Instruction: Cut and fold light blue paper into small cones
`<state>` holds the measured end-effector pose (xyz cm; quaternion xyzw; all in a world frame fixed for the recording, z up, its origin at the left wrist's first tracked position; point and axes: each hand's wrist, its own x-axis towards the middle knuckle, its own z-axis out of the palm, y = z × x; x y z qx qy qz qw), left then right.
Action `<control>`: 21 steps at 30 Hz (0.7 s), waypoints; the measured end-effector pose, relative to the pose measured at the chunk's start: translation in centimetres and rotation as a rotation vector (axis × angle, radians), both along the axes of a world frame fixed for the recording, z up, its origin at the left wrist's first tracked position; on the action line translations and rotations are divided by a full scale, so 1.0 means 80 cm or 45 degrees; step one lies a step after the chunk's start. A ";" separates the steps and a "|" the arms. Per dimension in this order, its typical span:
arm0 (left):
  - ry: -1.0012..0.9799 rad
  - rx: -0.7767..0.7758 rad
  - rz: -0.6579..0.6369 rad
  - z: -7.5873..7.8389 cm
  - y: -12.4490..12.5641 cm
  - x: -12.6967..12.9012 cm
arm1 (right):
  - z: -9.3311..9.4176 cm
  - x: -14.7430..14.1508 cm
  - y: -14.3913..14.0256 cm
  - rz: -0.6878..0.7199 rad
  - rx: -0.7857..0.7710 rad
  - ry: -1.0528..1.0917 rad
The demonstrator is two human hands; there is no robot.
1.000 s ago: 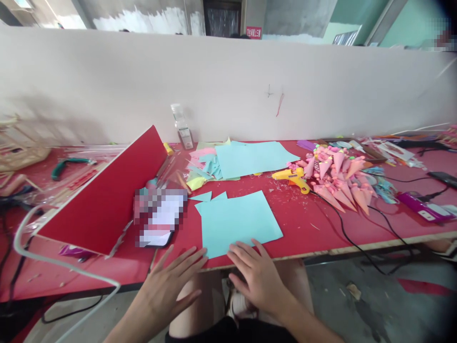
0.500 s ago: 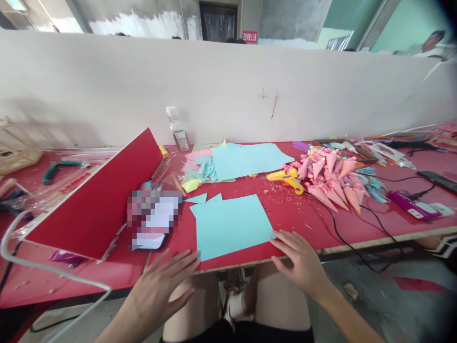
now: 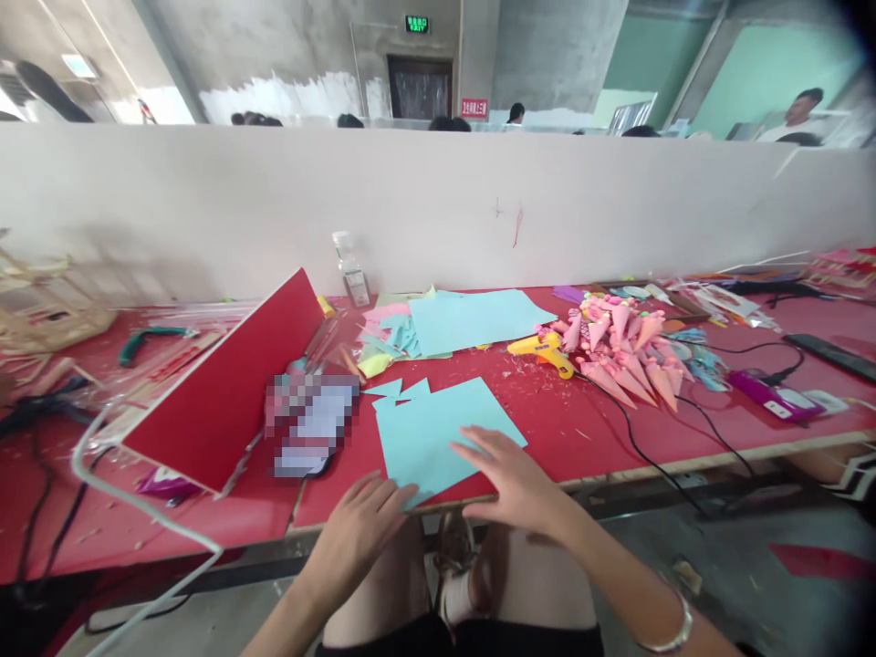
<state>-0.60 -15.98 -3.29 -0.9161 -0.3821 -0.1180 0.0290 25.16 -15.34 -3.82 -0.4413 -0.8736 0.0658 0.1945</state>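
- The right hand (image 3: 520, 484) has slid back from the table edge onto the flat, matte turquoise paper sheet (image 3: 438, 429), fingers spread, palm pressing, gripping nothing.
- The left hand (image 3: 359, 534) lies open, fingertips touching the sheet's near-left corner at the red table (image 3: 589, 429) edge.
- Beyond: a yellow glue gun (image 3: 544, 351), then pointed pink paper cones (image 3: 626, 351) in a heap.

Green exit sign (image 3: 415, 24) above dark doorway, lettering too small; red wall sign (image 3: 474, 108), characters illegible
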 end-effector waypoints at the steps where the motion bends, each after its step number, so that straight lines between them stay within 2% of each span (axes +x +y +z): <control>1: -0.064 0.011 -0.013 -0.001 -0.001 0.004 | -0.006 -0.011 -0.002 0.036 0.001 -0.008; 5: -0.397 0.021 -0.030 0.005 0.002 0.007 | -0.019 -0.019 -0.003 0.010 0.060 0.069; 9: -0.737 0.034 0.237 0.027 0.016 0.010 | 0.004 -0.006 0.005 -0.168 0.055 0.287; 11: -0.790 0.037 0.325 0.036 0.026 0.012 | 0.013 -0.011 0.006 -0.117 0.038 0.288; 14: -0.714 0.138 0.433 0.038 0.052 0.004 | 0.006 -0.033 -0.002 0.063 0.027 0.106; 17: -0.485 0.291 0.703 0.029 0.090 -0.019 | -0.011 -0.052 -0.012 0.084 0.041 -0.081; 19: -0.303 0.280 0.796 0.021 0.113 -0.036 | -0.016 -0.054 -0.014 0.063 0.053 -0.106; 21: -0.211 0.174 0.827 0.017 0.127 -0.046 | -0.010 -0.045 -0.011 0.029 0.077 0.020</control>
